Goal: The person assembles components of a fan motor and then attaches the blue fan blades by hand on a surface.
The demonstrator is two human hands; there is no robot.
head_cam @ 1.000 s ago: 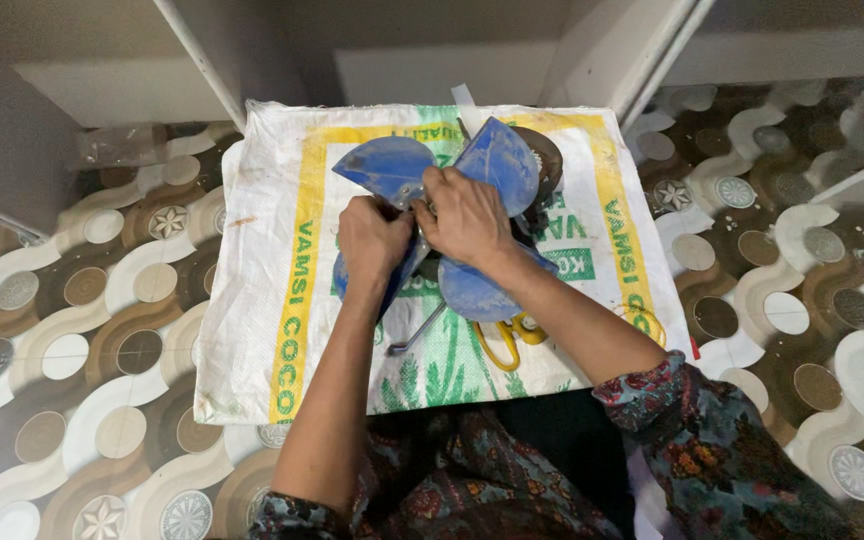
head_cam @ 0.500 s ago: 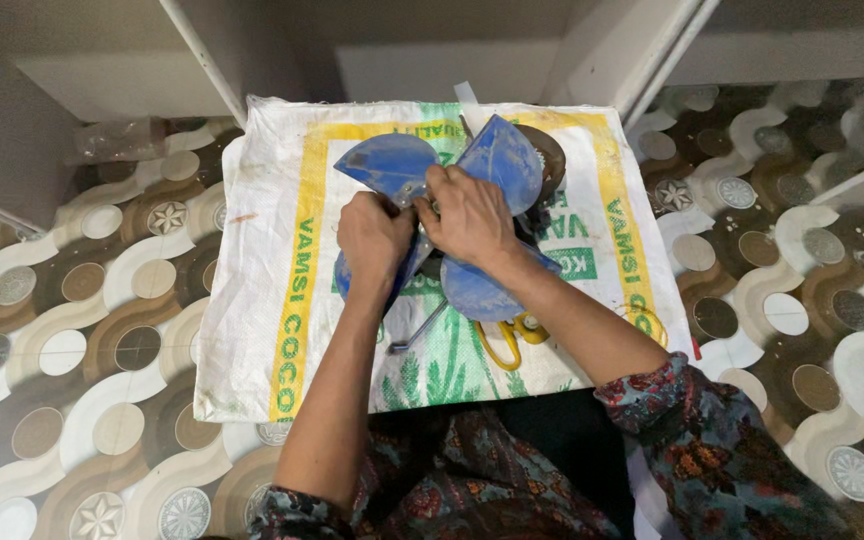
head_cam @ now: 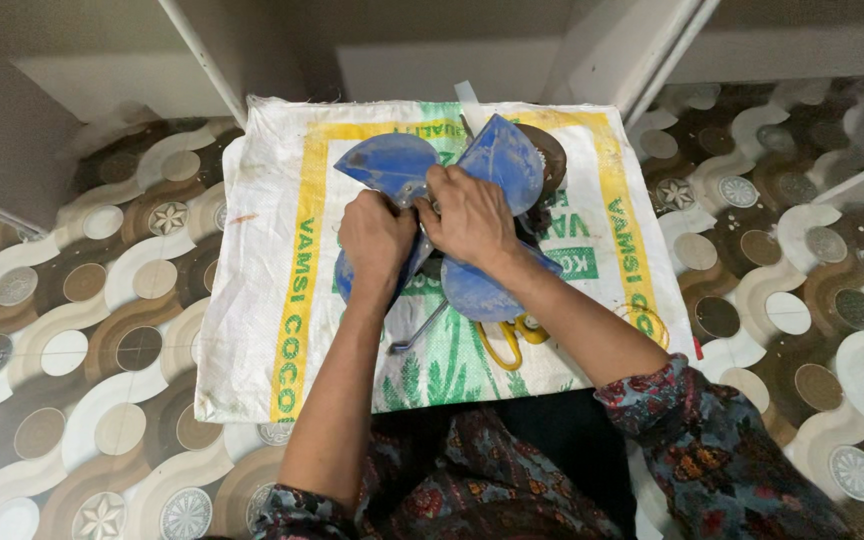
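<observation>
Head view looks straight down on my two hands, which meet over the middle of a white woven sack [head_cam: 252, 300] spread flat on the patterned floor [head_cam: 72, 330]. My left hand [head_cam: 377, 240] is curled shut, fingers pinching at the hub of a blue fan blade assembly [head_cam: 502, 160]. My right hand [head_cam: 467, 215] lies over the same hub, fingers bent and closed down on it, so the two hands touch at the knuckles. The hub itself is hidden under them.

I count four blue blades: one points to the sack's far left [head_cam: 392, 165], one to its far right, one shows below my right wrist toward the near edge [head_cam: 477, 295], and a sliver shows beside my left wrist [head_cam: 344, 280]. A dark round part [head_cam: 550, 160] sits just behind the far right blade. One pair of yellow-handled scissors [head_cam: 507, 335] lies on the sack near its near edge, partly under my right forearm. One grey metal rod-like tool [head_cam: 417, 335] lies slanting between my forearms.

The sack is rectangular, with yellow bands running along its left and right sides, a yellow band at the far edge, and green printing at the centre and toward the near edge. Its near left corner rests on the floor tiles.
</observation>
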